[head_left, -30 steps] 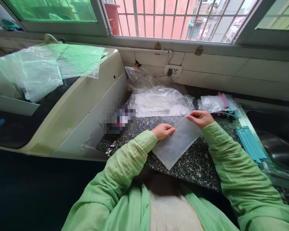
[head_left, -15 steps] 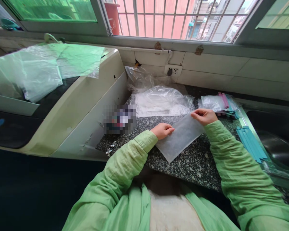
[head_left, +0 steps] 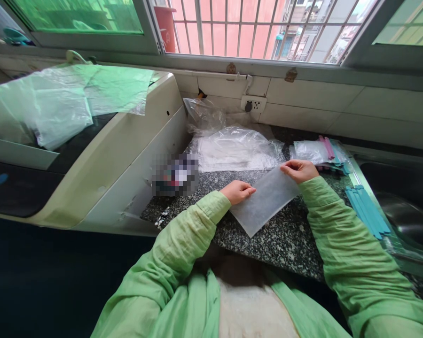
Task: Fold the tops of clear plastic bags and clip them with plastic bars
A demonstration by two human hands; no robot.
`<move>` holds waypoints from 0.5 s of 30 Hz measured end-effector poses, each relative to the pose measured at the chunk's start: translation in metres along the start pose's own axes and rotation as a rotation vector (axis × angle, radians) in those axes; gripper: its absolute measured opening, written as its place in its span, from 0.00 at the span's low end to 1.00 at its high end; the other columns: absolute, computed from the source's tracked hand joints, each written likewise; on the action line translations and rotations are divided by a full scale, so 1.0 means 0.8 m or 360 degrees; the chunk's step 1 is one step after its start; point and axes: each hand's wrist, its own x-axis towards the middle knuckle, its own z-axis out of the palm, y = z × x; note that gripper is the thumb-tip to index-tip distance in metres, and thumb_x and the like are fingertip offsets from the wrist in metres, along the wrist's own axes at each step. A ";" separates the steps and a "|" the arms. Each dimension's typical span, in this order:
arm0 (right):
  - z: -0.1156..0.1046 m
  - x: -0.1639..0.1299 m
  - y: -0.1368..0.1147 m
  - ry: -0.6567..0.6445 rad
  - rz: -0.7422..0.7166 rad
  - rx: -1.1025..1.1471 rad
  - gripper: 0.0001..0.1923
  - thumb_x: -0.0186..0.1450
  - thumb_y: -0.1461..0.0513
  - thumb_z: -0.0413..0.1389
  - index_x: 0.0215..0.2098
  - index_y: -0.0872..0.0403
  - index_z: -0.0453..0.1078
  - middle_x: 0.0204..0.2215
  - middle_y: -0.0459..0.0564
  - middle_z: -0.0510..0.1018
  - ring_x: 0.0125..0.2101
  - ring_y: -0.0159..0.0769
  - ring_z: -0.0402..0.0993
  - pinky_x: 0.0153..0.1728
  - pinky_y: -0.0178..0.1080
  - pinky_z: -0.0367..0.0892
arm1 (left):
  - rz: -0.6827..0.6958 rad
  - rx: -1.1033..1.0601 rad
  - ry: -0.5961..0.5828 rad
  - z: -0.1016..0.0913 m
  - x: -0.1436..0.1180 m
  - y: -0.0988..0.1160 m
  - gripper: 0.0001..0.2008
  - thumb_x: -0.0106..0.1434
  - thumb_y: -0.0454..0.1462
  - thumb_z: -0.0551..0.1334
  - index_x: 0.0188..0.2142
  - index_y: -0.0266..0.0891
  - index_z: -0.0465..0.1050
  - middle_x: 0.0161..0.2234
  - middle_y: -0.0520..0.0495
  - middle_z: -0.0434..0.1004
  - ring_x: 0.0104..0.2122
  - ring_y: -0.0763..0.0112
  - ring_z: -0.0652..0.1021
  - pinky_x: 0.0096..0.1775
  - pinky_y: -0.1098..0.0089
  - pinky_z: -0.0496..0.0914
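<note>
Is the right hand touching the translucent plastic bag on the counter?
Touching. The head view shows the right hand pinching the top corner of the translucent plastic bag, fingers overlapping its edge.

Both arms wear long, loose sleeves of light green, crinkled cloth, bunched in soft folds down to the wrists. The left hand (head_left: 238, 191) and right hand (head_left: 299, 170) are bare. The green garment hangs open over a pale, fuzzy front.
</note>
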 end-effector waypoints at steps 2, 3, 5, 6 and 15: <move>-0.004 0.001 0.004 0.0033 0.0013 -0.0041 0.06 0.51 0.59 0.55 0.21 0.54 0.68 0.16 0.47 0.70 0.19 0.30 0.60 0.21 0.36 0.57 | 0.0008 0.0025 -0.0001 0.000 0.000 -0.003 0.18 0.55 0.46 0.52 0.16 0.35 0.60 0.14 0.56 0.57 0.18 0.80 0.59 0.23 0.74 0.53; -0.006 0.002 0.006 0.0051 0.0024 -0.0059 0.06 0.52 0.59 0.55 0.21 0.54 0.68 0.17 0.48 0.70 0.19 0.30 0.60 0.21 0.36 0.57 | 0.0015 0.0045 0.0002 -0.001 0.000 -0.004 0.19 0.55 0.46 0.52 0.16 0.35 0.59 0.14 0.56 0.55 0.18 0.80 0.58 0.23 0.74 0.52; -0.009 0.004 0.010 0.0092 0.0039 -0.0082 0.07 0.52 0.59 0.55 0.21 0.54 0.68 0.17 0.48 0.70 0.19 0.30 0.60 0.21 0.36 0.57 | 0.0020 0.0099 0.0023 -0.002 0.000 -0.006 0.21 0.55 0.48 0.52 0.15 0.36 0.57 0.13 0.56 0.52 0.17 0.80 0.56 0.22 0.73 0.50; -0.010 0.004 0.012 0.0114 0.0039 -0.0086 0.07 0.52 0.58 0.55 0.21 0.54 0.68 0.17 0.48 0.70 0.19 0.30 0.60 0.22 0.36 0.57 | 0.0018 0.0130 0.0037 -0.002 0.000 -0.007 0.21 0.55 0.48 0.52 0.14 0.36 0.57 0.13 0.56 0.51 0.17 0.80 0.55 0.22 0.73 0.50; -0.012 0.007 0.017 0.0131 0.0064 -0.0117 0.09 0.53 0.57 0.55 0.21 0.54 0.68 0.19 0.50 0.71 0.20 0.32 0.63 0.24 0.37 0.59 | -0.0056 0.0288 0.0061 -0.007 -0.002 -0.001 0.25 0.54 0.54 0.50 0.13 0.37 0.54 0.12 0.56 0.49 0.17 0.80 0.52 0.22 0.72 0.48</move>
